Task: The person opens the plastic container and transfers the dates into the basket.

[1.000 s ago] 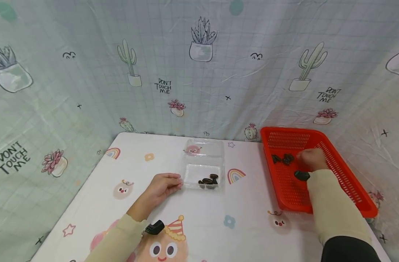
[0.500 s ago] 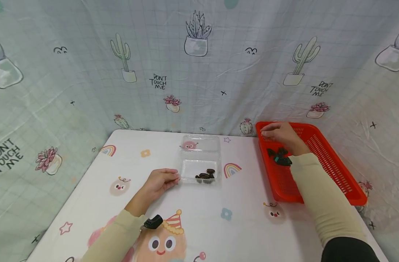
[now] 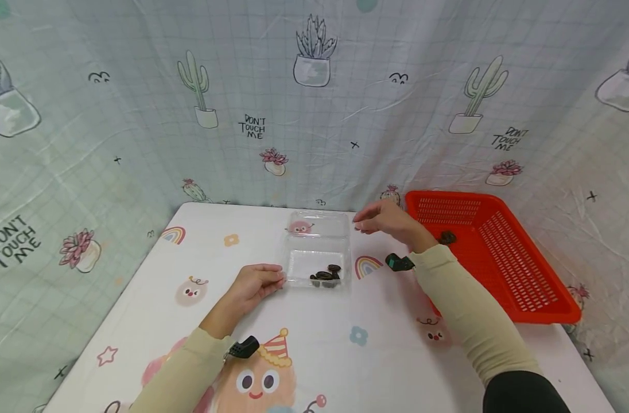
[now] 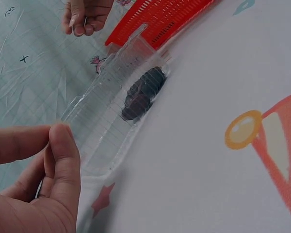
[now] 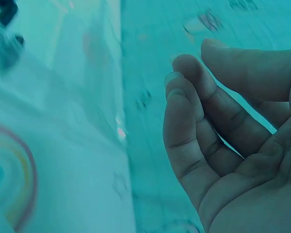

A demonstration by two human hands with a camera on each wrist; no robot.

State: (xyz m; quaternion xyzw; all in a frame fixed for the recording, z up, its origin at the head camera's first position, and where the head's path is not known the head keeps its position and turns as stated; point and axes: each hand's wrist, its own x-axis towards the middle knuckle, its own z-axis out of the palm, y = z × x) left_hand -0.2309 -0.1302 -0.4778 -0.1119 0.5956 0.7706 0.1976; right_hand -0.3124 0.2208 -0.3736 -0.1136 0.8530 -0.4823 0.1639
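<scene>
A clear plastic clamshell box (image 3: 299, 261) lies with its lid (image 3: 330, 223) folded back on the table. Several dark brown oval pieces (image 3: 323, 275) are gathered in its front right part. At the box's front left corner my left hand (image 3: 256, 285) pinches the edge between thumb and fingers; the left wrist view shows this thumb (image 4: 63, 145) right at the rim. My right hand (image 3: 389, 221) hovers beside the lid's right edge. Its fingers (image 5: 182, 126) are loosely bent, thumb close to the index fingertip, with nothing visible between them in the right wrist view.
A red slotted plastic basket (image 3: 500, 269) stands at the table's right side. A few dark pieces (image 3: 447, 237) lie in it, partly behind the right forearm. A printed cloth (image 3: 314, 126) hangs behind the white patterned table cover (image 3: 397, 355).
My right hand has risen out of the red basket and moved left to beside the box's lid. My left hand stays at the box corner. The head view has shifted slightly.
</scene>
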